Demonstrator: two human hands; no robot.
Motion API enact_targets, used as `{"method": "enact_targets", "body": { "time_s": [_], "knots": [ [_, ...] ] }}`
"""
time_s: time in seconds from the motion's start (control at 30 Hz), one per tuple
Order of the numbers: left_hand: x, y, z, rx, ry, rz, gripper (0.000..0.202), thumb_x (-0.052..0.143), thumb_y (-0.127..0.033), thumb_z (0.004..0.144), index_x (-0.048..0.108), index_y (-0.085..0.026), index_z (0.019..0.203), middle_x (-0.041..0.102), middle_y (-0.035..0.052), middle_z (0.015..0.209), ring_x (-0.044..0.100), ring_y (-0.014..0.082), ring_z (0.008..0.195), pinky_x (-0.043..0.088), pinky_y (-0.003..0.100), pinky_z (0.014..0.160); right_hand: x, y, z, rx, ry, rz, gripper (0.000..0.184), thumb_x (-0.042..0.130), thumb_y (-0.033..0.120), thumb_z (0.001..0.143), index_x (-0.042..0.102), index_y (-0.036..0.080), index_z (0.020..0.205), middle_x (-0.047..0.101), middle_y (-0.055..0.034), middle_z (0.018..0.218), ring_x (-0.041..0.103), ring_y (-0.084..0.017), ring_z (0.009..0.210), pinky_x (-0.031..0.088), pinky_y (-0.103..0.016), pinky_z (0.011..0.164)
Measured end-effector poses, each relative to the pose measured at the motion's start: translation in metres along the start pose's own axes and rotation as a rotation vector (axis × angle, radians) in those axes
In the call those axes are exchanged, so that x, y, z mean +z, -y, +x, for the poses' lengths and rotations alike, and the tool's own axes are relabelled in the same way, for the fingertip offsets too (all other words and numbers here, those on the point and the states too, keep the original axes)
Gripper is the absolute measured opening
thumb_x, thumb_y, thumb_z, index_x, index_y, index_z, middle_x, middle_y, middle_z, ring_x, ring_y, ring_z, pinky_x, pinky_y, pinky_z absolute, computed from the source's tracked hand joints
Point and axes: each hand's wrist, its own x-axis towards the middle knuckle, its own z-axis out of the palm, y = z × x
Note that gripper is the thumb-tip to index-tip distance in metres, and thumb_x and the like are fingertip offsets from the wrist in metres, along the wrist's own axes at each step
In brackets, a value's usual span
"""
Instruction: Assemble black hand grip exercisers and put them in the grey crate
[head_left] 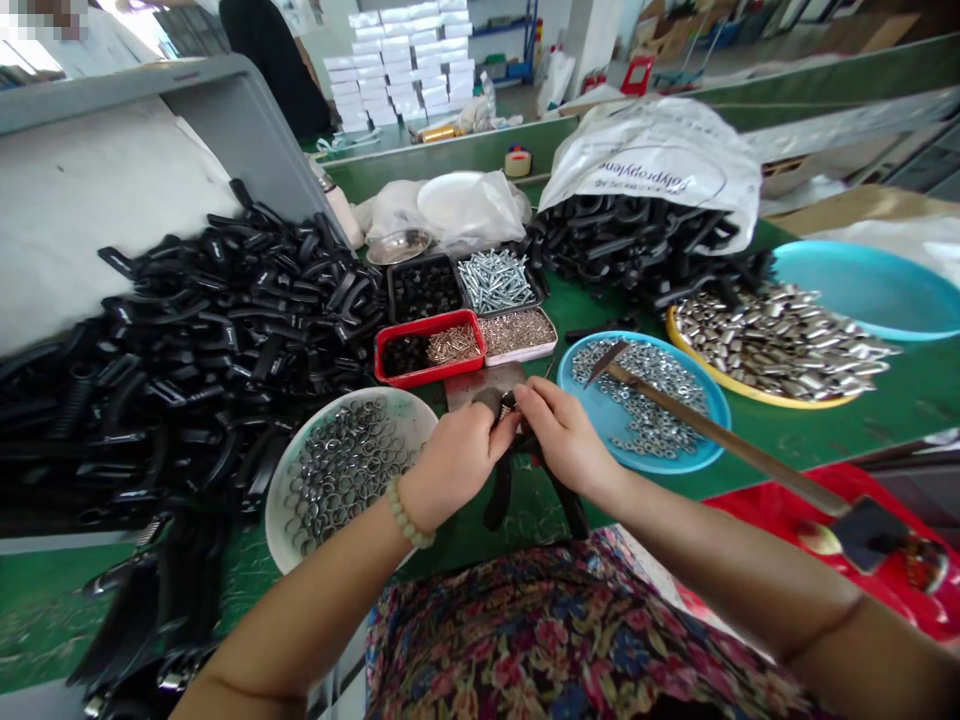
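My left hand [459, 455], with a bead bracelet at the wrist, closes round a black plastic part [491, 400]. A small metal coil [509, 402] shows between my hands at this part. The thumb and fingers of my right hand [568, 435] pinch the same part from the other side; my fingers hide much of it. Below my hands, dark curved handles [498, 495] hang down over the green table. A metal plate [484, 383] lies just beyond my fingers. Left of my hands, a white bowl [277, 490] holds many metal rings.
Black plastic parts [247, 320] spill from a grey bin [247, 110] at left. Ahead stand a red tray [427, 379] and a tray of screws [495, 280]. Right are a blue dish [720, 430] of nuts, a hammer [720, 435] across it, and a yellow dish [750, 390] of metal pieces.
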Motion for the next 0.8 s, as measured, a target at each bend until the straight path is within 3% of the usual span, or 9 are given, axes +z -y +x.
{"method": "enact_targets", "body": {
  "time_s": [0.1,0.23,0.33,0.37,0.43,0.5,0.6,0.7,0.8],
  "knots": [
    [0.004,0.000,-0.002,-0.046,-0.018,0.004,0.038,0.033,-0.044,0.095,0.056,-0.016,0.084,0.064,0.0093,0.077,0.062,0.0215,0.071,0.045,0.032,0.065,0.005,-0.009,-0.004,0.003,-0.035,0.047,0.037,0.040,0.047,0.092,0.038,0.021,0.066,0.038,0.0045,0.061,0.039,-0.011,0.059,0.033,-0.024,0.056],
    [-0.013,0.014,-0.010,-0.035,-0.018,-0.247,0.027,0.044,-0.040,0.092,0.056,-0.017,0.099,0.064,0.0075,0.089,0.062,0.0198,0.081,0.048,0.031,0.072,-0.005,-0.031,0.030,-0.074,0.264,0.090,0.051,0.022,0.058,0.094,0.050,0.020,0.077,0.053,-0.0003,0.072,0.050,-0.014,0.067,0.040,-0.025,0.061],
    [-0.022,0.022,-0.010,-0.009,-0.149,-0.275,0.026,0.054,-0.030,0.087,0.053,-0.019,0.111,0.061,0.0068,0.106,0.059,0.0198,0.096,0.047,0.032,0.085,-0.005,-0.044,0.091,-0.281,0.347,-0.365,0.057,0.009,0.046,0.099,0.057,0.016,0.096,0.062,-0.0072,0.094,0.056,-0.016,0.084,0.042,-0.027,0.073],
    [-0.019,0.023,-0.009,0.002,-0.181,-0.193,0.026,0.055,-0.027,0.087,0.053,-0.019,0.111,0.060,0.0073,0.107,0.058,0.0208,0.098,0.046,0.034,0.087,-0.001,-0.046,0.113,-0.349,0.350,-0.650,0.050,0.016,0.041,0.099,0.059,0.015,0.098,0.063,-0.0086,0.096,0.055,-0.018,0.088,0.041,-0.029,0.078],
    [-0.003,0.020,-0.005,0.058,-0.148,0.024,0.022,0.051,-0.020,0.088,0.055,-0.018,0.109,0.059,0.0089,0.104,0.056,0.0228,0.097,0.045,0.036,0.087,0.013,-0.046,0.151,-0.405,0.360,-0.850,0.031,0.041,0.034,0.094,0.064,0.013,0.095,0.064,-0.0133,0.101,0.051,-0.024,0.099,0.036,-0.036,0.086],
    [0.021,0.016,-0.001,0.142,-0.009,0.200,0.021,0.044,-0.015,0.089,0.058,-0.017,0.105,0.058,0.0103,0.102,0.055,0.0242,0.096,0.046,0.037,0.084,0.030,-0.046,0.177,-0.430,0.385,-0.935,0.018,0.055,0.025,0.085,0.067,0.011,0.085,0.065,-0.0171,0.099,0.047,-0.029,0.102,0.032,-0.042,0.088],
    [0.042,0.019,0.008,0.206,0.137,0.286,0.021,0.042,-0.012,0.089,0.060,-0.016,0.099,0.057,0.0106,0.102,0.055,0.0233,0.096,0.048,0.035,0.081,0.046,-0.048,0.192,-0.461,0.427,-1.033,0.012,0.058,0.013,0.079,0.068,0.011,0.073,0.068,-0.0179,0.088,0.047,-0.030,0.099,0.029,-0.044,0.087],
    [0.027,0.045,0.035,0.135,0.133,0.266,0.017,0.048,-0.020,0.088,0.061,-0.014,0.098,0.058,0.0121,0.106,0.057,0.0224,0.095,0.046,0.034,0.086,0.048,-0.053,0.192,-0.495,0.452,-1.070,0.013,0.056,0.010,0.078,0.068,0.012,0.074,0.069,-0.0164,0.088,0.047,-0.028,0.099,0.028,-0.043,0.088],
    [-0.005,0.085,0.083,-0.124,-0.026,0.394,0.026,0.040,-0.020,0.091,0.063,-0.011,0.100,0.060,0.0162,0.109,0.057,0.0241,0.102,0.043,0.035,0.092,0.046,-0.053,0.191,-0.511,0.443,-1.062,0.017,0.051,0.011,0.083,0.068,0.010,0.082,0.068,-0.0187,0.094,0.048,-0.029,0.101,0.028,-0.043,0.090]
  ]
}}
